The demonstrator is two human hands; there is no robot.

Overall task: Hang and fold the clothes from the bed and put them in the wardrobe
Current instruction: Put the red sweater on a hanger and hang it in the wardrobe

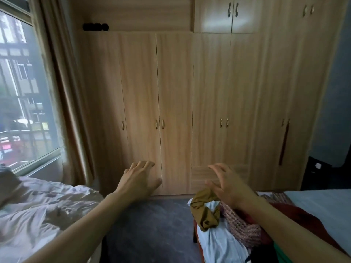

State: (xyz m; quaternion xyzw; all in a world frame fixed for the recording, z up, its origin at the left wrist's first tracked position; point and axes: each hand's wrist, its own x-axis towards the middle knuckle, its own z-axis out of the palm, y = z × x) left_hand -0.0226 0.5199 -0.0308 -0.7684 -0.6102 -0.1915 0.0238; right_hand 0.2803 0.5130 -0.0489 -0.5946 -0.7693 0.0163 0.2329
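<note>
A tall wooden wardrobe [176,92] fills the wall ahead, all its doors closed. A heap of clothes lies at the lower right: an olive-brown garment [204,211], a pink knitted piece [241,223], a pale blue cloth [214,242] and something dark red [296,213]. My left hand [138,181] is stretched forward with fingers spread, holding nothing, in front of the lower wardrobe doors. My right hand [226,186] hovers open just above the olive garment, its fingers apart and close to the fabric.
A bed with a rumpled pale quilt [38,205] is at the left under a window [19,92] with a beige curtain [64,92]. Grey floor [152,224] runs between bed and clothes heap. A white sheet [322,204] lies at the right.
</note>
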